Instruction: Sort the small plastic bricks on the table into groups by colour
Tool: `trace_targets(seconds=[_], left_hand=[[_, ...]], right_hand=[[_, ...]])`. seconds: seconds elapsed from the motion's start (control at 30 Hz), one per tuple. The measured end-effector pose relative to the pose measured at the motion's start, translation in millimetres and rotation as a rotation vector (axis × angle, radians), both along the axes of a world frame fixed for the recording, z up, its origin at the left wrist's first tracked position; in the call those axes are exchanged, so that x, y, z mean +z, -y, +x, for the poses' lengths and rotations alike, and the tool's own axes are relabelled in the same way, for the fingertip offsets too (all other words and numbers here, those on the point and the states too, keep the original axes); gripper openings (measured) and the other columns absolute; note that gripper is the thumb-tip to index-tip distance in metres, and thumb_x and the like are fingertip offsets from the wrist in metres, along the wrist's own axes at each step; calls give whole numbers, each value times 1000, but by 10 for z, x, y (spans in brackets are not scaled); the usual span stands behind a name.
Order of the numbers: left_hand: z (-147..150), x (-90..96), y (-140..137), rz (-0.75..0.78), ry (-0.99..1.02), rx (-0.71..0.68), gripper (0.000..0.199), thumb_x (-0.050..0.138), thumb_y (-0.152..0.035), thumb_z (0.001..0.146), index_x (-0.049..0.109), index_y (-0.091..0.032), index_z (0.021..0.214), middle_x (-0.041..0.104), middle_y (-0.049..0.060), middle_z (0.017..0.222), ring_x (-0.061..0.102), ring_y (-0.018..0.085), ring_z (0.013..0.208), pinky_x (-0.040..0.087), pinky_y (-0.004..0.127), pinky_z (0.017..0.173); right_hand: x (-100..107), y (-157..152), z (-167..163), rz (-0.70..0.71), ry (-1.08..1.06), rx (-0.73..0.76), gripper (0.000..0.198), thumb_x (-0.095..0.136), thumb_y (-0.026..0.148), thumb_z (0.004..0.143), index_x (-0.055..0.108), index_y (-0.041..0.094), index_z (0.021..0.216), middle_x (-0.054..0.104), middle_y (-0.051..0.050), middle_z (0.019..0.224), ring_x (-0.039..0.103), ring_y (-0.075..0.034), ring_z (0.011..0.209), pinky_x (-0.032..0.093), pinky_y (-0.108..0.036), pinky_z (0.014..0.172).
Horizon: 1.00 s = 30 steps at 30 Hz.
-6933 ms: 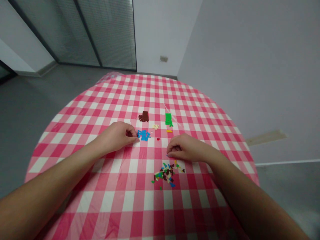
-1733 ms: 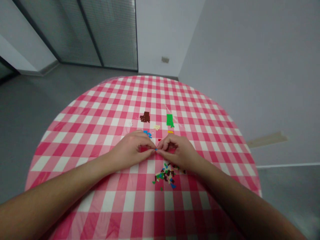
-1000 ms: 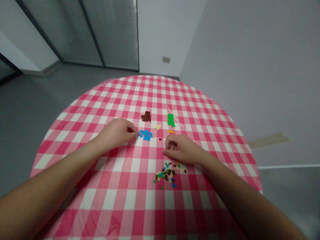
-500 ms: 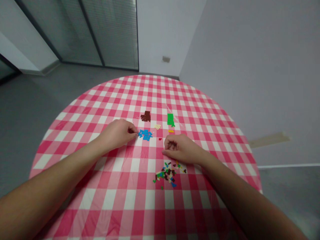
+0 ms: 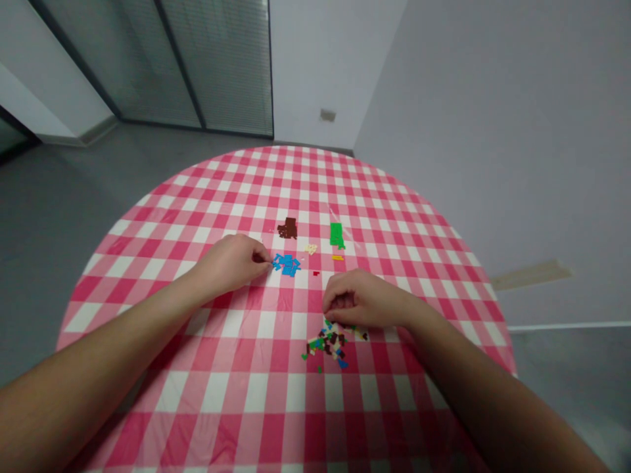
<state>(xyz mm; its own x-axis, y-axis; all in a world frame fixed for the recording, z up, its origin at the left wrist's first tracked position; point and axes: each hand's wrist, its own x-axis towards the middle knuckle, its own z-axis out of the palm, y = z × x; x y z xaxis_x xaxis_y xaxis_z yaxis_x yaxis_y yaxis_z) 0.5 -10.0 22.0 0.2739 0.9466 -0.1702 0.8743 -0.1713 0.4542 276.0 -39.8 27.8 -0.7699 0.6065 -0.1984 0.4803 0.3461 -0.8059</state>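
My left hand rests at the left edge of a cluster of small blue toy bricks. Its thumb and forefinger are pinched on a blue piece at that edge. My right hand is over the far edge of a mixed pile of tiny coloured bricks, covering part of it. The right fingers are curled with thumb and fingertips close together; whether a piece is between them is hidden. Just beyond that hand lie a few red pieces and yellow pieces.
Farther back sit brown bricks, green bricks and cream pieces, each grouped by colour. A red-and-white checked cloth covers the round table. A wall stands to the right.
My right hand has moved nearer to me, down to the far edge of the mixed pile, and its fingers have drawn closer together. My left hand has stayed at the blue bricks.
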Motion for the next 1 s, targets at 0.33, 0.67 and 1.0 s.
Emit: trace_targets(seconds=[0.33, 0.67, 1.0], left_hand=[[18, -6, 8, -2, -1, -33, 26, 57, -32, 83, 81, -23, 89, 79, 4, 89, 71, 23, 77, 46, 32, 65], [63, 78, 87, 88, 91, -9, 22, 59, -30, 84, 79, -22, 90, 79, 4, 94, 70, 21, 84, 49, 32, 73], [293, 130, 425, -21, 295, -689, 12, 68, -23, 88, 69, -19, 76, 71, 2, 80, 65, 17, 80, 46, 28, 74]], right_hand=[[76, 86, -93, 198, 115, 178, 14, 68, 13, 82, 80, 20, 86, 64, -3, 80, 57, -13, 73, 41, -24, 63], [22, 108, -139, 229, 175, -3, 10, 61, 11, 79, 69, 16, 79, 66, -2, 80, 56, -13, 72, 39, -25, 64], [227, 161, 67, 104, 502, 45, 41, 86, 26, 58, 59, 22, 89, 61, 1, 79, 47, -13, 62, 26, -26, 50]])
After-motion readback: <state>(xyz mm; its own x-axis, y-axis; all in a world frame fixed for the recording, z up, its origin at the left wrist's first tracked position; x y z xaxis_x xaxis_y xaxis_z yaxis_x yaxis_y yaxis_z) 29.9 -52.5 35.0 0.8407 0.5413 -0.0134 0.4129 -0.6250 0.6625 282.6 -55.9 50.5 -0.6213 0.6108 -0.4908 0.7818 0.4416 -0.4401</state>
